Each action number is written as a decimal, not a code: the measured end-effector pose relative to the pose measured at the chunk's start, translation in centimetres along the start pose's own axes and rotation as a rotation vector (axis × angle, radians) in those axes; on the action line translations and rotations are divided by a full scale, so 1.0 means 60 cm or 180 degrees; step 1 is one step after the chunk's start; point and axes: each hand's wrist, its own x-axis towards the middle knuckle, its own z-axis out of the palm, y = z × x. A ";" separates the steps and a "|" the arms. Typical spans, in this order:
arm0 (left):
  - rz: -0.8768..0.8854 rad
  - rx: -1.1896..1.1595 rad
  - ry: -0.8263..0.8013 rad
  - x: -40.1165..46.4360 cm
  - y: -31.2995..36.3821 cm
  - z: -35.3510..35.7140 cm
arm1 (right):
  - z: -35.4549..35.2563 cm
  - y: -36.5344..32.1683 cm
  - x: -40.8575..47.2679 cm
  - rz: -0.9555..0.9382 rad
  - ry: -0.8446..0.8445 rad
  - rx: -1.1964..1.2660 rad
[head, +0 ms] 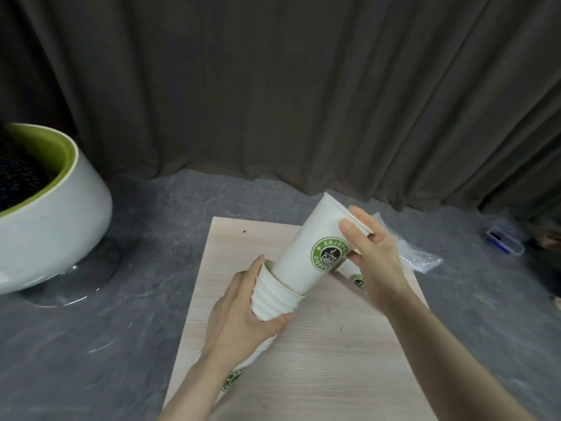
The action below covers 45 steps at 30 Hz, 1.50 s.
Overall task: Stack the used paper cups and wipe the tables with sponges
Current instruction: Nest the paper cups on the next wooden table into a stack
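Centre frame, over table [318, 360]: left hand [239, 311] wraps nested cup stack [273, 299]; right hand [373, 253] pinches rim end of tall cup [306, 253], base partly inside stack. Paper looks light, crushable; grip near stiff rims.

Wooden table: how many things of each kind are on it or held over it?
Hand-held stacks of white green-logo paper cups: 2
Loose white paper cup lying down: 1
Crumpled clear plastic bag: 1
Total: 4
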 end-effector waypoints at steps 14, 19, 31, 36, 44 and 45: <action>0.0127 -0.0097 0.0008 0.023 0.023 0.018 | 0.017 0.072 -0.029 0.0522 -0.0512 -0.0482; 0.0137 -0.0134 0.0033 0.039 0.039 0.032 | 0.016 0.085 -0.035 0.0599 -0.0632 -0.0436; 0.0338 0.0244 -0.0145 0.061 0.062 0.041 | 0.007 0.097 -0.036 0.0728 -0.0463 -0.0292; 0.0254 0.0157 -0.0106 0.078 0.058 0.048 | 0.015 0.106 -0.034 0.0820 -0.0404 -0.0208; 0.0223 0.0053 -0.0057 0.085 0.049 0.044 | -0.078 0.117 0.036 0.0416 -0.0186 -0.1183; 0.0218 0.0017 -0.0043 0.084 0.049 0.043 | -0.095 0.125 0.058 0.0244 -0.0012 -0.1656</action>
